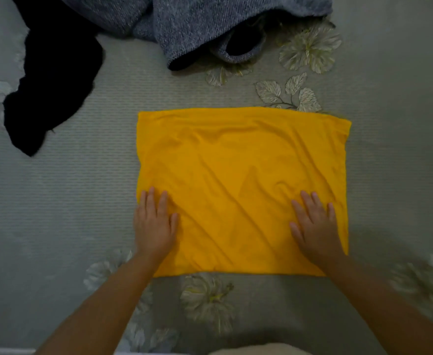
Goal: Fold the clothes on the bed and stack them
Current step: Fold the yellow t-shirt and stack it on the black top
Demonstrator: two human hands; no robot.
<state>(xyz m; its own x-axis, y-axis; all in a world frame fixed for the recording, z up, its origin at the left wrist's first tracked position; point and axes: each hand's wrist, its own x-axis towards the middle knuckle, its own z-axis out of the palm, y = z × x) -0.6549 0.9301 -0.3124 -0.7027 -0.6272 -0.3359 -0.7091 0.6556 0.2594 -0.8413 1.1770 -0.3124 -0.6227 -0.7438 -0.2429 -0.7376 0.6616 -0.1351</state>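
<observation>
Both hands [154, 226] seemingly flat on yellow garment [241, 180]

Dim light falls on a grey-green bedspread [56, 213] with pale flowers.

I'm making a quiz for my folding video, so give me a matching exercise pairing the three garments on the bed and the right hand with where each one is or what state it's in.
Column one:
1. yellow garment
2. black garment
3. blue-grey knit
4. right hand

Column two:
A. crumpled at the far left of the bed
B. flat on the near right part of the yellow cloth
C. heaped at the far edge, top centre
D. spread as a rectangle in the middle, lightly wrinkled

Pairs: 1-D, 2-A, 3-C, 4-B
</observation>
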